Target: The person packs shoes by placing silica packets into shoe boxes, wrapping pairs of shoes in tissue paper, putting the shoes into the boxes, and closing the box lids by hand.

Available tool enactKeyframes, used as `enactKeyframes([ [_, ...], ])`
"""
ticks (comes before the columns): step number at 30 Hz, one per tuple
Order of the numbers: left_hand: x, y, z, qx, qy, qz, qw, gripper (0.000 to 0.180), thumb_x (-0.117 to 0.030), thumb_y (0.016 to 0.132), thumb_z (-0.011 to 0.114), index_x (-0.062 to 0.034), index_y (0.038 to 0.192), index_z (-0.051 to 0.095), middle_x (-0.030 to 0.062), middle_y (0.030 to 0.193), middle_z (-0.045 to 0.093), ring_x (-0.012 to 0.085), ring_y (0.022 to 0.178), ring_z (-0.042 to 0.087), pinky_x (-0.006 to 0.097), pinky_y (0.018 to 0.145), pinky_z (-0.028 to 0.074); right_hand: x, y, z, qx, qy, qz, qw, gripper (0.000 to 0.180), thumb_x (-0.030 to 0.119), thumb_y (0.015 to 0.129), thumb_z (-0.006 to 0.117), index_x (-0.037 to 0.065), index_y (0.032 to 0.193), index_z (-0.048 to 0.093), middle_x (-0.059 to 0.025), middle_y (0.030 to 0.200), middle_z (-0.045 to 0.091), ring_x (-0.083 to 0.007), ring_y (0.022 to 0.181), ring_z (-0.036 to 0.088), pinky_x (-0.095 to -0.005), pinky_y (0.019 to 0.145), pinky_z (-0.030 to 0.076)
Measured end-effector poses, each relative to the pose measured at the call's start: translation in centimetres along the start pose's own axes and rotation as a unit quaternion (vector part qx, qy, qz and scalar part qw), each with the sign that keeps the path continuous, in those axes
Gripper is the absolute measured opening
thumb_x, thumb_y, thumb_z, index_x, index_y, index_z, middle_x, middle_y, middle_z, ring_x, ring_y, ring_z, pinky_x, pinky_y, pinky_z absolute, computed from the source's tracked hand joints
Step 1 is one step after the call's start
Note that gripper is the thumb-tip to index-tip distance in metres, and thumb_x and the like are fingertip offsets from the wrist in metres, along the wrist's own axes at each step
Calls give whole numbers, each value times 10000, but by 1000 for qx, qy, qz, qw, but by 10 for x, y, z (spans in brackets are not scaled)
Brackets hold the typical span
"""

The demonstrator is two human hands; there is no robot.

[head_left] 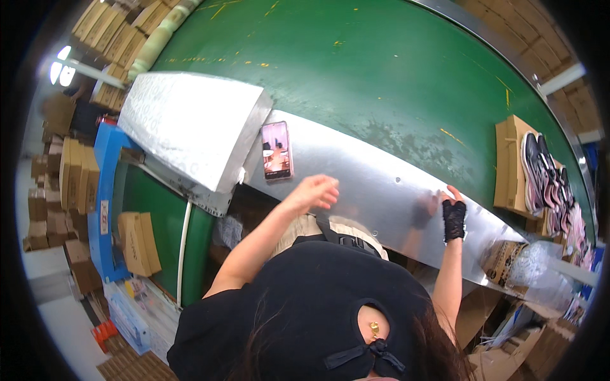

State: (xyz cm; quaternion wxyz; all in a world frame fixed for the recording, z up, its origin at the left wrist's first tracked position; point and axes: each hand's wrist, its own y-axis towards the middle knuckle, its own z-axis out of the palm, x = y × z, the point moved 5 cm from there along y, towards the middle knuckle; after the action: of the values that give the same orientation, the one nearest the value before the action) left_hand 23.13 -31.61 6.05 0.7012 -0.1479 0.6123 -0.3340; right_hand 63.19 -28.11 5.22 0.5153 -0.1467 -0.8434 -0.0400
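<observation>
My left hand (313,191) hovers over the shiny metal ledge (375,171) beside the green conveyor belt (356,70), fingers loosely curled and holding nothing. A phone with a lit pink screen (277,150) lies on the ledge just to its upper left. My right hand (452,213), in a black lace fingerless glove, rests on the ledge's near edge, fingers touching the metal. An open cardboard box (510,166) sits on the belt to the far right, with pink and black sneakers (541,174) lying beside it.
A large white foam-like block (190,124) lies at the ledge's left end. A lower green belt (155,209) carries a cardboard box (139,241) inside a blue frame (105,190). Stacks of cartons (70,178) stand at left. Clear plastic wrap (534,270) and boxes clutter the lower right.
</observation>
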Motion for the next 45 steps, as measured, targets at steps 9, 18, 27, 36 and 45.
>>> enactKeyframes([
  [9, 21, 4, -15, -62, 51, -39, 996, 315, -301, 853, 503, -34, 1018, 521, 75, 862, 577, 165, 721, 567, 296, 595, 488, -159, 94, -175, -434, 154, 153, 874, 367, 351, 715, 655, 41, 856, 520, -61, 669, 518, -168, 565, 461, -285, 525, 372],
  [18, 28, 22, -25, -100, 49, -70, 991, 306, -268, 836, 536, -30, 1026, 510, 89, 844, 571, 176, 715, 573, 311, 577, 504, -126, 106, -154, -334, 409, 253, 811, 355, 423, 690, 665, 112, 702, 495, -41, 564, 445, -148, 362, 355, -240, 321, 296],
  [27, 22, 32, -25, -126, 121, -69, 982, 346, -297, 825, 545, -25, 1036, 517, 68, 787, 569, 137, 648, 556, 258, 537, 483, 15, 38, 61, 6, 462, 270, 845, 274, 264, 743, 663, 36, 833, 542, -79, 718, 546, -147, 565, 535, -289, 437, 438],
  [36, 27, 20, -15, -123, 90, 0, 988, 332, -275, 827, 548, -3, 1017, 531, 68, 830, 585, 118, 698, 556, 228, 601, 466, 183, 54, -42, -166, -545, -237, 787, 596, 479, 578, 659, 171, 1075, 541, -108, 1106, 498, -224, 1034, 459, -482, 854, 251],
  [45, 43, 11, -19, -109, 72, 40, 991, 308, -243, 832, 545, 7, 1011, 531, 66, 823, 592, 107, 702, 549, 220, 609, 456, 196, 108, -39, 9, -337, -240, 910, 329, 397, 662, 651, 119, 839, 645, -105, 745, 616, -233, 753, 588, -323, 662, 452],
])
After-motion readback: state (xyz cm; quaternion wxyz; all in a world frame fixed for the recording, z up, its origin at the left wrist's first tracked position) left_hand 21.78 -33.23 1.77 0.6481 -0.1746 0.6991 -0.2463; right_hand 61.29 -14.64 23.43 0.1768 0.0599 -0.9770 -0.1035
